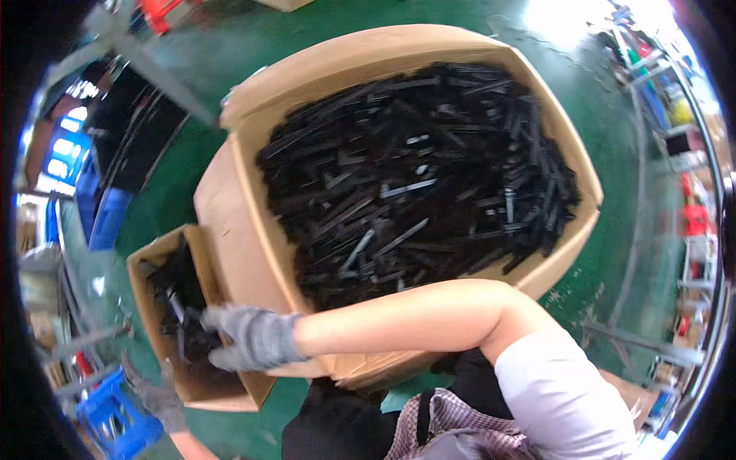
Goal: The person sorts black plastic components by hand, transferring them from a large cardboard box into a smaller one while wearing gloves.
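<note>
My right hand (257,337), in a grey knit glove, reaches across into a narrow cardboard box (201,264) at the left. Its thumb and fingers curve around some black strips (201,330), which look like plastic; more dark pieces lie in the box around them. Where held pieces end and the pile begins is hard to see. My left hand (159,392), also gloved, is at the narrow box's near left wall with its fingers apart. A large carton (253,184) beside it holds a heap of loose black strips (414,176), some with bright reflections.
The large carton's flap (230,230) slopes between the two boxes. A blue plastic stool (115,414) stands at the lower left. Metal frame bars (165,80) and blue bins (107,218) are at the left. Racks with goods (686,230) line the right, over a green floor (613,153).
</note>
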Motion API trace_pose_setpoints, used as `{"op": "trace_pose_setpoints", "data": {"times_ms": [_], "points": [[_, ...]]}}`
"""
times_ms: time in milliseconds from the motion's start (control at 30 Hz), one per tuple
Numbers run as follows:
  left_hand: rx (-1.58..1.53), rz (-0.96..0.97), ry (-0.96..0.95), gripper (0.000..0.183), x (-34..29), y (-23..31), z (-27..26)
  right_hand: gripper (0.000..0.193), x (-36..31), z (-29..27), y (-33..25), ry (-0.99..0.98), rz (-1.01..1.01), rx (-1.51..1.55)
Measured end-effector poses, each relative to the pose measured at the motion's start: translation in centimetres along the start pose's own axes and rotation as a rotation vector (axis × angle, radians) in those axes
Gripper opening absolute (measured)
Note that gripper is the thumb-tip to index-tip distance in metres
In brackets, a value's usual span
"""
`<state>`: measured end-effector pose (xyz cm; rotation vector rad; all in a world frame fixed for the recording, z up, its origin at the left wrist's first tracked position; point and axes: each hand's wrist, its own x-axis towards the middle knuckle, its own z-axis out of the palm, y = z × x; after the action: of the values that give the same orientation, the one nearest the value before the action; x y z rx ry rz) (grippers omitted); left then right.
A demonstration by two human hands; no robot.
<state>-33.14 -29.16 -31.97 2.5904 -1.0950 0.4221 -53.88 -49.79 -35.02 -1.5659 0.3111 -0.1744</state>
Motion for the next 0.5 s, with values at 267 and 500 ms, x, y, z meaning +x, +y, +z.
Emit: {"op": "trace_pose_setpoints", "data": {"times_ms": [267,500], "points": [[-0.322,0.47,-0.067,0.043,3.4,18.8,5.8,0.026,-17.2,-16.2,5.4,0.153,0.301,-0.396],[-0.413,0.953,-0.257,0.024,3.5,36.0,13.7,0.022,-26.6,-29.4,7.1,0.667,0.423,-1.218]]}}
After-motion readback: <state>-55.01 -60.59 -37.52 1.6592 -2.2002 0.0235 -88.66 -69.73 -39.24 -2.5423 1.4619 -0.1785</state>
